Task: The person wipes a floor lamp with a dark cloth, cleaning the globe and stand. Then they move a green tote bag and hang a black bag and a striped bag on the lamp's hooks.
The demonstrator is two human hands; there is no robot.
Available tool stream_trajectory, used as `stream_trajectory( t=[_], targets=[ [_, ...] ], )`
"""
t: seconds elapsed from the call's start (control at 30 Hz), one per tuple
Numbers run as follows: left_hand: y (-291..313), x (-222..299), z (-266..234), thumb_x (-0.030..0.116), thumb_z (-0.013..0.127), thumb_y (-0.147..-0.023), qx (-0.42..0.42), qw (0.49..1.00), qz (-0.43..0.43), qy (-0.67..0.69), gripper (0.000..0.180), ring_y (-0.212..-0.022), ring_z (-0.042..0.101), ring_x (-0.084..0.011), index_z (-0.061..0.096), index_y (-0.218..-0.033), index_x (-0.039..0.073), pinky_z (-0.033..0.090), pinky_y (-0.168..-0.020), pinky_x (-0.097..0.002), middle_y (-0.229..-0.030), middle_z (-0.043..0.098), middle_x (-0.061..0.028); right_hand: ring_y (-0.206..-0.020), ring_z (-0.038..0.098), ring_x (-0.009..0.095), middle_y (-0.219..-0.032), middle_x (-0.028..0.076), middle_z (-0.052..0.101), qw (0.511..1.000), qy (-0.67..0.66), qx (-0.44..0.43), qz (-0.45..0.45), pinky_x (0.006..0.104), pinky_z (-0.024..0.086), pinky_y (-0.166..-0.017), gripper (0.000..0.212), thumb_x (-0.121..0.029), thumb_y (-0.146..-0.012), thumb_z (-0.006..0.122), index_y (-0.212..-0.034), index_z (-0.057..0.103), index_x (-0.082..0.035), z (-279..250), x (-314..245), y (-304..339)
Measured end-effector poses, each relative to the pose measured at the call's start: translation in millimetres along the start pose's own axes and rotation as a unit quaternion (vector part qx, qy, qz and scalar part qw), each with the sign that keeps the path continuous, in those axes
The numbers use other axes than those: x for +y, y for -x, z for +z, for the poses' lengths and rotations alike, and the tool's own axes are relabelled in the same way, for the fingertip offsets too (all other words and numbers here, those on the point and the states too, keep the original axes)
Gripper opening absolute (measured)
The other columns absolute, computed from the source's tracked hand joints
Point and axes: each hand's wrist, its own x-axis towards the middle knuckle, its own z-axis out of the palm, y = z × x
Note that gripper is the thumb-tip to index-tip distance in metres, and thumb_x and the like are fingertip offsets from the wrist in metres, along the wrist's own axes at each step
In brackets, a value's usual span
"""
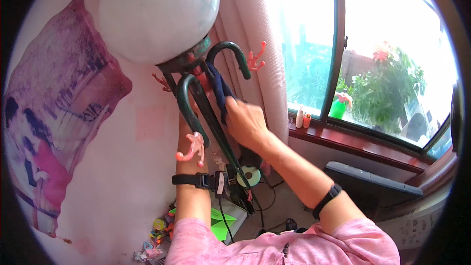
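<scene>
A tall dark green stand (pixel 222 136) with curved hook arms carries a round white globe lamp (pixel 159 14) on top. My right hand (pixel 245 121) is closed on a dark blue cloth (pixel 219 88), which passes up against the curved arm on the right, just under the globe. My left forearm reaches up on the left side of the stand. Most of my left hand (pixel 195 109) is hidden behind the front curved arm (pixel 184 99), so its fingers do not show. Coral-coloured branched tips (pixel 192 149) finish the hook arms.
A window (pixel 338 44) with a red-brown sill (pixel 353 145) is on the right, with two small bottles (pixel 303 119) on it. A pink curtain (pixel 267 24) hangs behind the stand. A purple-pink picture (pixel 59 113) covers the left wall. Small colourful items (pixel 156 238) lie low down.
</scene>
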Motion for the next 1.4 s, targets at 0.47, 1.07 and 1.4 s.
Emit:
stream_trajectory(
  t=[0.47,1.07,1.4],
  targets=[
    [-13.2,-2.5,4.2,0.03,0.052,-0.092,-0.016,1.0,-0.01,0.009,0.036,-0.101,0.058,-0.0227,0.053,-0.121,0.008,0.049,-0.086,-0.0383,-0.116,0.06,-0.0074,-0.074,0.058,0.045,-0.074,0.024,0.059,0.985,-0.067,0.136,-0.087,0.0508,0.045,-0.063,0.019,-0.013,-0.077,0.055,-0.092,0.048,-0.003,-54.0,-4.6,-67.0],
    [-20.0,4.5,7.7,0.033,0.052,-0.092,-0.024,1.0,-0.016,0.004,0.038,-0.1,0.06,-0.025,0.054,-0.12,0.007,0.05,-0.085,-0.0412,-0.115,0.061,-0.0081,-0.071,0.057,0.044,-0.069,0.024,0.057,0.983,-0.116,0.132,-0.044,0.0531,0.044,-0.063,0.016,-0.011,-0.076,0.055,-0.083,0.045,-0.001,-54.5,-4.3,-57.9],
    [-11.6,10.7,-2.6,0.034,0.052,-0.092,-0.01,1.0,-0.016,0.003,0.039,-0.099,0.061,-0.0263,0.054,-0.119,0.007,0.05,-0.084,-0.0427,-0.114,0.061,-0.0084,-0.068,0.06,0.039,-0.07,0.018,0.059,0.998,-0.052,-0.001,-0.044,0.0496,0.045,-0.057,0.016,-0.009,-0.077,0.056,-0.084,0.043,-0.003,59.8,47.1,48.4]
  ],
)
